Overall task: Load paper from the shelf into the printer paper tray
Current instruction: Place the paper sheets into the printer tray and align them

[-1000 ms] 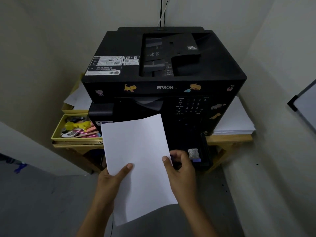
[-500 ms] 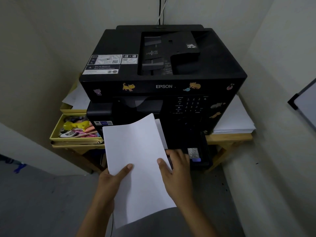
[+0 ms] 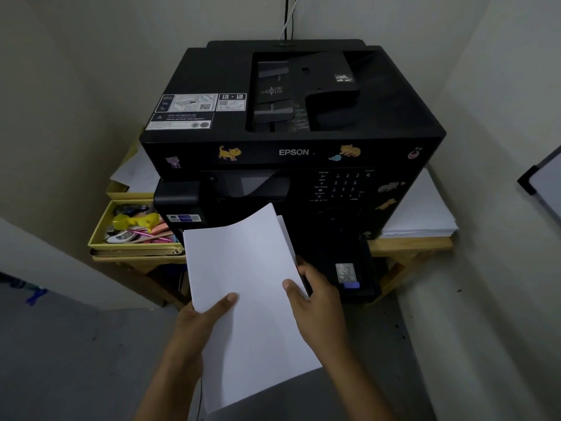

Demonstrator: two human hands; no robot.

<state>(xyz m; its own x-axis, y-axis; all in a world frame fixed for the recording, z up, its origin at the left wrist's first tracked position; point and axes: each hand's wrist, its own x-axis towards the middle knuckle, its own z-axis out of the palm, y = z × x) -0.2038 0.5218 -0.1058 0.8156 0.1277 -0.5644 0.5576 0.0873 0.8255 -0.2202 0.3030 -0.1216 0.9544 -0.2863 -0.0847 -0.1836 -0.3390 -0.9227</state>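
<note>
Two hands grip a white paper sheaf (image 3: pixel 246 287) in front of the printer (image 3: pixel 291 141): the left hand (image 3: pixel 194 326) pinches its left edge, thumb on top, while the right hand (image 3: pixel 318 302) clasps its right edge, thumb on top and fingers curled beneath. Its curled far edge reaches the printer's lower front, beside the open black tray (image 3: pixel 349 268). Left of the printer sits a yellow box (image 3: pixel 100 235); right of it, a paper stack (image 3: pixel 422 211).
</note>
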